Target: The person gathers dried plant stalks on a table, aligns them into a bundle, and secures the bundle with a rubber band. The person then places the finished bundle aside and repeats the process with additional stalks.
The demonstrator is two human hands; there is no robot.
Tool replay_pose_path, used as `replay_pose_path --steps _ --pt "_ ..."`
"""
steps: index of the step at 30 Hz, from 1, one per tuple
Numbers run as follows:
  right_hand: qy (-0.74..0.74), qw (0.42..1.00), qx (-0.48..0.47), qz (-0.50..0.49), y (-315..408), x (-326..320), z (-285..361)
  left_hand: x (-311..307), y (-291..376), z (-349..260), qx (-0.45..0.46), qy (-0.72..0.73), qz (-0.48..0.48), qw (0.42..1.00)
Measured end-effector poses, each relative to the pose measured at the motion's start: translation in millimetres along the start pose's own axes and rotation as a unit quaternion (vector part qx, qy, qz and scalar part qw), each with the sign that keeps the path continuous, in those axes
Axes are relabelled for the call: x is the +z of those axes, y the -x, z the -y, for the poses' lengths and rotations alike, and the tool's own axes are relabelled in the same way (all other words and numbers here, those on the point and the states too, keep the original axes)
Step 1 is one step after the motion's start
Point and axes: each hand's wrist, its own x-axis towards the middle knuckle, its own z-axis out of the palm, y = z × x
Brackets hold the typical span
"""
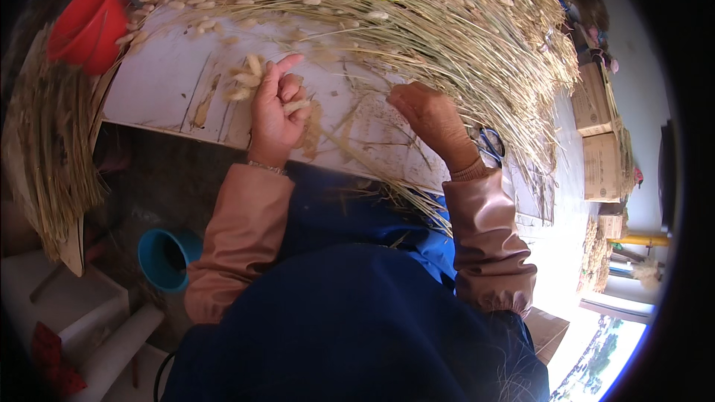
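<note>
My left hand (279,103) is raised over the near part of the table, its fingers curled around a few dried bunny-tail grass heads (244,79). One more fluffy head (296,105) shows against the curled fingers, while the index finger points out. Dried stems (385,176) slant from near this hand across the table edge onto my blue apron (357,301). My right hand (427,117) hovers by the large pile of dried bunny-tail grass (413,28), fingertips close together and pointing left. Whether a thin stem sits between those fingertips is hidden.
Blue-handled scissors (491,144) lie right of my right wrist on the white table (156,84). A red bucket (89,25) stands at the upper left, beside more dried stems (50,139). Below is a teal bucket (167,259). Cardboard boxes (600,164) are stacked at the right.
</note>
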Motion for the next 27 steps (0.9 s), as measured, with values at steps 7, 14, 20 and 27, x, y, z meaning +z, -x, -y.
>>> replay_pose_path --steps 7,14,20,27 --pt "0.063 0.983 -0.111 -0.135 -17.0 5.3 -11.4 -7.2 -3.5 2.2 0.004 0.021 0.038 0.999" --pt "-0.117 0.986 -0.042 -0.108 -20.6 19.2 -7.8 -4.1 -1.0 1.4 -0.017 0.03 0.0 0.999" --pt "-0.151 0.982 0.001 -0.115 -18.1 -5.8 37.7 3.5 4.1 -0.8 0.019 -0.008 0.077 0.997" --pt "0.047 0.979 -0.153 -0.126 -13.1 3.5 65.7 2.8 7.7 -2.8 0.03 0.017 0.172 0.984"
